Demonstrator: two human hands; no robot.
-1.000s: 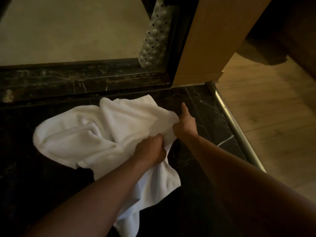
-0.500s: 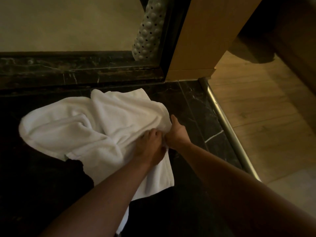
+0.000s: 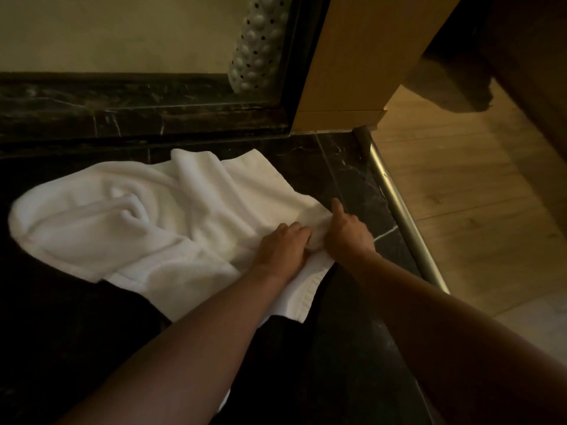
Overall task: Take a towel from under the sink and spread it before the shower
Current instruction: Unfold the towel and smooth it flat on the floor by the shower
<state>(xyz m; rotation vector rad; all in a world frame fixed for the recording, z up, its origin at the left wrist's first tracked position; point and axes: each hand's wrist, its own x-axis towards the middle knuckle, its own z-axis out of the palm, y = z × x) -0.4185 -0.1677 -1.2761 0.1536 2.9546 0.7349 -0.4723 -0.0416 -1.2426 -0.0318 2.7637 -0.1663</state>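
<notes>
- One white towel (image 3: 159,222) lies rumpled on the dark marble floor (image 3: 343,357), filling the picture from nine o'clock to the centre, with several folds and a small knot-like crease left of centre.
- The towel's far edge, at twelve o'clock from its middle, lies just before the one dark marble shower sill (image 3: 129,108); whether they touch cannot be told.
- Two bare hands meet at the towel's right edge, at three o'clock from the towel's middle.
- The left hand (image 3: 283,248) lies on the cloth, its fingers bent down into a bunched fold and gripping it.
- The right hand (image 3: 348,233) sits just beside it, fingers curled round the same bunch of cloth, with one digit stretched out toward twelve o'clock along the towel's edge.
- Two bare forearms run in from the five and seven o'clock corners.
- One white bumpy mat (image 3: 257,47), dotted with holes, stands rolled upright behind the sill at twelve o'clock.
- One wooden panel (image 3: 362,62) rises at one o'clock.
- One metal threshold strip (image 3: 402,210) runs from one toward four o'clock, dividing the marble from the wooden floor (image 3: 466,191).
</notes>
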